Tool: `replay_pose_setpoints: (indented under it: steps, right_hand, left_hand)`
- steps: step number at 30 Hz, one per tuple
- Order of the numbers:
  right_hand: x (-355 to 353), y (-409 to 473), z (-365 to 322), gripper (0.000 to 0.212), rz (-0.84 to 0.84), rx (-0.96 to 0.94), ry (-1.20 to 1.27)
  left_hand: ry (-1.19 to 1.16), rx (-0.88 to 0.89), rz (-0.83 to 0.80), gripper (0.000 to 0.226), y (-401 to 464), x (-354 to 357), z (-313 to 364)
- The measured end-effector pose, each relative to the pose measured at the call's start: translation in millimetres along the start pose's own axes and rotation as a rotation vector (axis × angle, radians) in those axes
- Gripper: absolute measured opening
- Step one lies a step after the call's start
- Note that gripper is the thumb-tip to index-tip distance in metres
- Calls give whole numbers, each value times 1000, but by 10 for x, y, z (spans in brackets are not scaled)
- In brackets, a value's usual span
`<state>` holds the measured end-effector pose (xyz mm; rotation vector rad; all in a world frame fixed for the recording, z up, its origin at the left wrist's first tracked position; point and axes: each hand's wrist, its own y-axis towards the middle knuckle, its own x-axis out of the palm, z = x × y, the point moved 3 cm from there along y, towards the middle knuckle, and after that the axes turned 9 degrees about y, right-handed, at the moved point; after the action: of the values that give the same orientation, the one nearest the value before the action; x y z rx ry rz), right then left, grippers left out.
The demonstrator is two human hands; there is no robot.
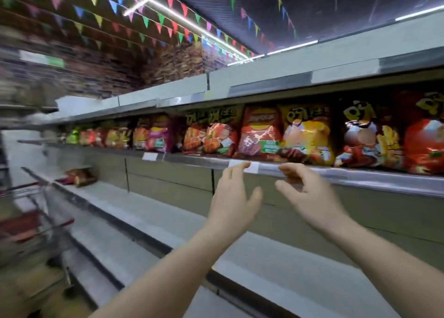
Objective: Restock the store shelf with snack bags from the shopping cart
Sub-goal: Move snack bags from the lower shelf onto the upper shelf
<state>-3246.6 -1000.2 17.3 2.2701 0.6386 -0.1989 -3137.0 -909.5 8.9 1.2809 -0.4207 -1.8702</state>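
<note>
Both hands raised, holding nothing, just below the stocked shelf.

From my remote view, reading left to right: the shopping cart sits blurred at the far left edge, well apart from both hands, and I cannot make out what it holds. A lone bag lies on the lower shelf beyond it. The left hand is spread wide, fingers loosely extended, its fingertips in front of a white price tag on the rail of the stocked shelf. The right hand is beside it, fingers loosely curled, gripping nothing. The snack bags stand upright in a row directly above and behind both hands, near but untouched.
</note>
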Motion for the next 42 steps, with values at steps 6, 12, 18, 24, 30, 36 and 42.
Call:
replay_pose_setpoints:
  steps: [6, 12, 18, 24, 30, 36, 42]
  right_hand:
    - [1096, 298, -28, 31, -90, 7, 71]
    - [2139, 513, 45, 32, -236, 20, 158]
    - [3150, 826, 185, 36, -400, -4, 227]
    - [4132, 1387, 405, 38, -525, -33, 312]
    - [5152, 1860, 567, 36, -667, -8, 337]
    - [6355, 2074, 521, 40, -786, 36, 356]
    - [7680, 2395, 416, 40, -802, 22, 341]
  left_hand:
    - [84, -143, -23, 55, 29, -428, -1079]
    - [143, -312, -8, 52, -23, -678, -2032]
    - [215, -478, 59, 51, 102, -847, -2933]
    - [297, -610, 127, 52, 509, -931, -3759]
    - [371, -781, 194, 52, 684, -1129, -4628]
    - [424, -905, 243, 51, 635, -1450, -5640]
    - [393, -909, 262, 50, 823, -1841, -6958]
